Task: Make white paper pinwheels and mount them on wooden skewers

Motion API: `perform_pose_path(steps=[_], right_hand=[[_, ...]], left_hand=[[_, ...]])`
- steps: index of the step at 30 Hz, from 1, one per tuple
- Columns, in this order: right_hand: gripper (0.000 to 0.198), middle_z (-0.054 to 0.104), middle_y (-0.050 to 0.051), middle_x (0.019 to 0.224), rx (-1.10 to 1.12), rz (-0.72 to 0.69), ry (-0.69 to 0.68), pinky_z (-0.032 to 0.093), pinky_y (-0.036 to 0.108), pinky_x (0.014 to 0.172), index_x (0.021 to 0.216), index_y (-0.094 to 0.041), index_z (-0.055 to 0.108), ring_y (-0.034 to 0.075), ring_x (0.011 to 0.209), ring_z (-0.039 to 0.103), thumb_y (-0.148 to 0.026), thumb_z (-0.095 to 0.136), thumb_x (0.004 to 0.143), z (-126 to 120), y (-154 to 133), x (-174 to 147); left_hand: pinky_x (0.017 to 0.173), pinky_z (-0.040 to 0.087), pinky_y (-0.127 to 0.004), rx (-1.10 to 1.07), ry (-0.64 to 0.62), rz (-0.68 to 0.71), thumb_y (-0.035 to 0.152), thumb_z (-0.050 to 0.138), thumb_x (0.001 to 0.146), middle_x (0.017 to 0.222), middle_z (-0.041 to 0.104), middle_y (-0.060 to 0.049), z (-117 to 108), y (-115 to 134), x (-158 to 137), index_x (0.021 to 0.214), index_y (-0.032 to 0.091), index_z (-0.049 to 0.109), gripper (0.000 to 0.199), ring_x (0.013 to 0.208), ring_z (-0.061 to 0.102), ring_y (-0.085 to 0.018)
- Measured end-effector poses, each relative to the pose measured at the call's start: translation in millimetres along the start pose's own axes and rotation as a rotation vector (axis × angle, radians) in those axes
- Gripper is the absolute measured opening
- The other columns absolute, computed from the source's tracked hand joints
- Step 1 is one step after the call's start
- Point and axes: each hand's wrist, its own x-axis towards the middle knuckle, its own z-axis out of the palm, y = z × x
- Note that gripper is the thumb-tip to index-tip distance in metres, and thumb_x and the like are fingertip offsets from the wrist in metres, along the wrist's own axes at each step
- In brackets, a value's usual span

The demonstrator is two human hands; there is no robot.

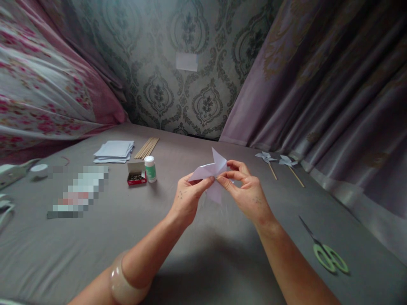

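A white paper pinwheel (205,170) is held up between my two hands, above the grey sheet, with its folded blades pointing outward. My left hand (189,197) grips it from the left, the thumb pressed near its centre. From the right, my right hand (246,190) pinches at the same centre with thumb and forefinger, its other fingers curled behind a blade. Whatever small piece sits between the fingertips at the centre is too small to make out. No stick shows on this pinwheel.
Left of my hands stand a small red box (137,180) of tacks and a white-and-green bottle (150,169). Behind lie stacked paper squares (114,150) and wooden sticks (147,148). Two pinwheels on sticks (265,157) rest at right, green-handled scissors (329,256) nearer.
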Motion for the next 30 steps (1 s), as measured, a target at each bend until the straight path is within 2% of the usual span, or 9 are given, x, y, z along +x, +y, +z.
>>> perform_pose_path(steps=[13, 30], right_hand=[[0.018, 0.061, 0.005, 0.114, -0.03, -0.032, 0.005, 0.04, 0.043, 0.1, 0.076, -0.025, 0.074, 0.025, 0.111, 0.054, -0.043, 0.068, 0.078, -2.7, -1.5, -0.5], [0.018, 0.061, 0.006, 0.113, -0.045, -0.039, 0.005, 0.039, 0.044, 0.101, 0.076, -0.025, 0.074, 0.025, 0.11, 0.054, -0.042, 0.068, 0.078, -3.7, -3.6, 0.2]], left_hand=[[0.064, 0.046, -0.023, -0.115, 0.004, -0.096, 0.023, 0.082, 0.058, 0.077, 0.073, -0.007, 2.9, 1.5, 0.1, 0.08, 0.011, 0.074, 0.026, 0.066, 0.062, -0.013], [0.066, 0.045, -0.025, -0.107, -0.026, -0.087, 0.021, 0.079, 0.06, 0.075, 0.072, -0.006, 1.9, 1.0, -0.2, 0.081, 0.012, 0.075, 0.024, 0.067, 0.062, -0.014]])
